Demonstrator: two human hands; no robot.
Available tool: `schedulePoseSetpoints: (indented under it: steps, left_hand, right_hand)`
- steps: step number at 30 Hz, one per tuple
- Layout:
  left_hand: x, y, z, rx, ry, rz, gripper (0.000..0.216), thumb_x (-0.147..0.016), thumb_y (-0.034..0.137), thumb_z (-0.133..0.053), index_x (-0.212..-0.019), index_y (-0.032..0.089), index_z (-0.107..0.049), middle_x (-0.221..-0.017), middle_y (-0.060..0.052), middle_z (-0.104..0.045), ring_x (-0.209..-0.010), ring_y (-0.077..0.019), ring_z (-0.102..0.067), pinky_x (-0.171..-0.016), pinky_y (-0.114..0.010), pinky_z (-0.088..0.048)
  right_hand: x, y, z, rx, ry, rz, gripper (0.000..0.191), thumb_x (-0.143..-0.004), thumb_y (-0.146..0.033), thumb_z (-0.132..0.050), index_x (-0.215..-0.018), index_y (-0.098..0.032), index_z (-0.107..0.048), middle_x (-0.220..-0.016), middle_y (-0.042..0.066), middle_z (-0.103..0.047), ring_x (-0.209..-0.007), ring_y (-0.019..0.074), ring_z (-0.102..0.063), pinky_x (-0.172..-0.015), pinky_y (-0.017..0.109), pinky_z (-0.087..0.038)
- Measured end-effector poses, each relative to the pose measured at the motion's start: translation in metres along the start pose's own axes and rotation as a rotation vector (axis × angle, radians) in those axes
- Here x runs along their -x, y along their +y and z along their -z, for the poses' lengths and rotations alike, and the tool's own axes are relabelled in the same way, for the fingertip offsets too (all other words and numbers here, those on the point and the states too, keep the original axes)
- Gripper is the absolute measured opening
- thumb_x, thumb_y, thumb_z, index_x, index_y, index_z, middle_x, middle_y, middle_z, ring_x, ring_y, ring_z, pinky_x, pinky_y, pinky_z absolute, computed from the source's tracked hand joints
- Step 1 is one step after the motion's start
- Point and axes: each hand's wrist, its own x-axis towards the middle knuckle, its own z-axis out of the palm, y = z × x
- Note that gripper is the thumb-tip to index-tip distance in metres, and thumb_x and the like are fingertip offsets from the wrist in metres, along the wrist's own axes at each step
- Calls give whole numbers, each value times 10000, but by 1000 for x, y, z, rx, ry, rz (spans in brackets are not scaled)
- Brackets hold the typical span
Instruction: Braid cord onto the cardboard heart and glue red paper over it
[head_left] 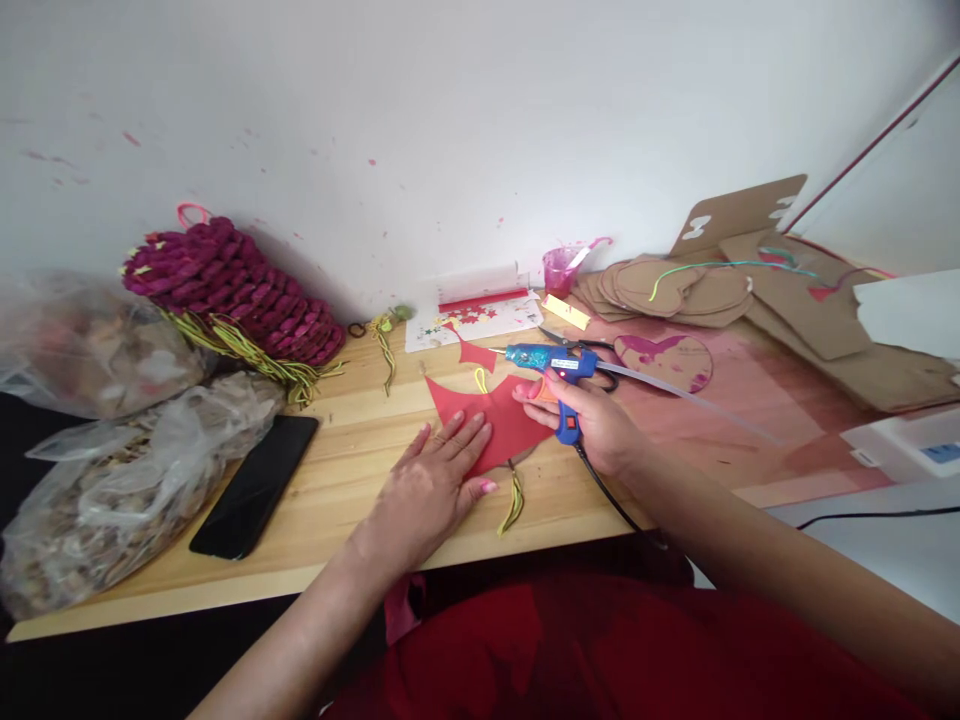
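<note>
My left hand (435,475) lies flat, fingers stretched out, on a sheet of red paper (506,415) at the middle of the table. In my right hand (596,415) is a blue hot glue gun (559,362), its nozzle pointing left above the paper's far side. A clear glue stick (675,390) sticks out of its back, and a black cord hangs from the handle. A yellow cord loop (481,379) shows at the paper's far edge. From the near edge hangs a yellow-green tassel (511,505). A small red paper scrap (476,352) lies just beyond.
Black scissors (606,378) lie behind the glue gun. To the right are a painted cardboard heart (667,362) and stacked cardboard pieces (637,285). A plastic cup (561,270) stands by the wall. On the left are a phone (256,485), plastic bags (142,480) and a magenta bundle (240,290).
</note>
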Motion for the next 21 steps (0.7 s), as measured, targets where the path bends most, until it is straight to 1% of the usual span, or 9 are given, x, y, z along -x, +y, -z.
schedulePoseSetpoints:
  steps: [2,4,7,10,12,14,15,18,21]
  left_hand:
    - [-2,3,-1,-39,35,51,598,-1017,518,-338,-1530,214,-378,-1579,-64,-389,-1479,-270,-341,-1201,-512,-300]
    - [-3,7,-2,-55,65,36,639,-998,553,-367,-1525,191,-393,-1586,-85,-371,-1481,-287,-333,-1198,-501,-308]
    - [-5,9,0,-52,79,25,601,-1007,517,-379,-1525,213,-391,-1590,-66,-367,-1475,-278,-347,-1178,-483,-345]
    - [-9,0,8,-48,115,123,479,-1012,453,-420,-1409,220,-549,-1493,-77,-520,-1389,-310,-477,-1151,-562,-347]
    - [-17,-10,15,-13,177,174,343,-1010,369,-456,-1213,224,-691,-1333,-84,-667,-1251,-289,-603,-1144,-548,-346]
    - [-31,-24,21,55,244,187,263,-988,326,-510,-974,238,-757,-1092,-58,-768,-1062,-247,-686,-1124,-493,-370]
    - [-40,-31,24,80,277,217,245,-967,324,-544,-905,228,-760,-988,-61,-779,-985,-247,-694,-1063,-461,-426]
    - [-75,-54,27,207,341,389,139,-892,283,-634,-880,218,-756,-920,-65,-770,-947,-253,-682,-882,-369,-502]
    - [-110,-72,24,340,270,562,152,-845,316,-683,-935,210,-745,-928,-61,-764,-894,-225,-689,-789,-310,-503]
  right_hand:
    - [0,0,0,-3,8,0,320,-668,-430,-876,-852,-234,-704,-862,38,-756,-1064,288,-708,-1008,489,-524]
    - [-1,1,0,-7,14,10,328,-669,-423,-875,-878,-236,-705,-874,36,-756,-1064,286,-708,-1006,490,-525]
    - [-2,2,0,0,11,10,336,-661,-432,-877,-870,-233,-704,-874,37,-755,-1052,282,-710,-1006,479,-525]
    - [-2,2,1,-3,20,3,351,-643,-444,-884,-848,-231,-695,-870,36,-751,-1038,282,-713,-1002,474,-529]
    - [-3,2,1,-12,34,12,362,-635,-451,-886,-848,-236,-688,-864,28,-744,-1022,283,-717,-990,476,-537]
    - [-2,2,1,-13,34,16,364,-640,-463,-881,-840,-233,-681,-861,30,-740,-1009,284,-722,-976,472,-548]
    - [-2,1,1,-10,30,16,365,-644,-468,-878,-839,-231,-680,-866,35,-742,-1006,285,-723,-967,469,-554]
    - [-1,1,2,1,15,14,363,-675,-475,-858,-871,-225,-683,-918,60,-754,-1020,291,-721,-933,459,-573]
    - [-1,2,4,-1,21,7,340,-723,-463,-829,-920,-229,-681,-951,67,-760,-1029,289,-720,-904,449,-587]
